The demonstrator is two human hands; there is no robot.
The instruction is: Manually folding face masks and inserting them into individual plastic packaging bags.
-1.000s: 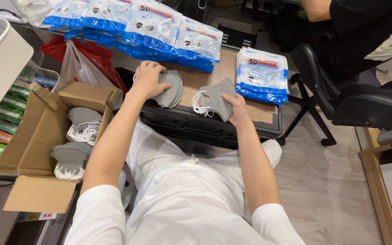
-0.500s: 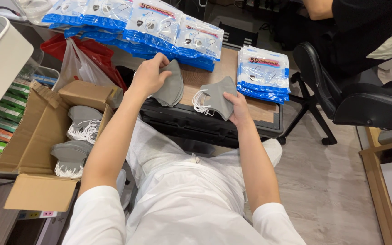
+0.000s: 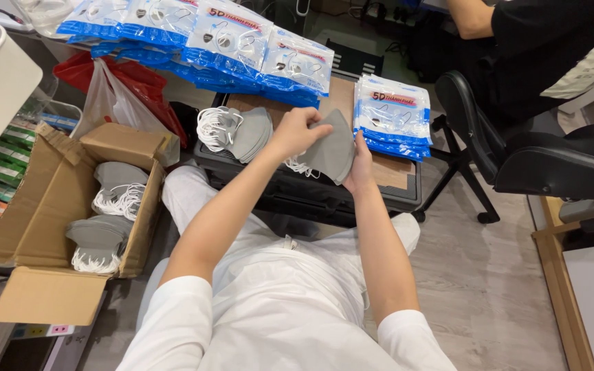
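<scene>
While half a second ago the left hand (image 3: 295, 132) rested on the pile of grey masks (image 3: 238, 132) and only the right hand (image 3: 360, 163) had the single grey mask (image 3: 331, 154), both hands have now met on that one mask above the dark case (image 3: 311, 196) that serves as a worktop. That reads as the mask passing from a one-handed carry to two-handed handling. The left hand is curled shut, thumb and fingertips pinching the mask's upper edge; the right hand is closed round its far edge from below, palm hidden behind the fabric. White ear loops (image 3: 300, 166) hang under the mask. Just left of it, the pile lies untouched on the case, loops spilling toward the edge. Beyond are blue-and-white packets (image 3: 392, 118), a stack near the right hand and a row further back. On the floor to the left, a cardboard box (image 3: 32, 220) holds more grey masks.
</scene>
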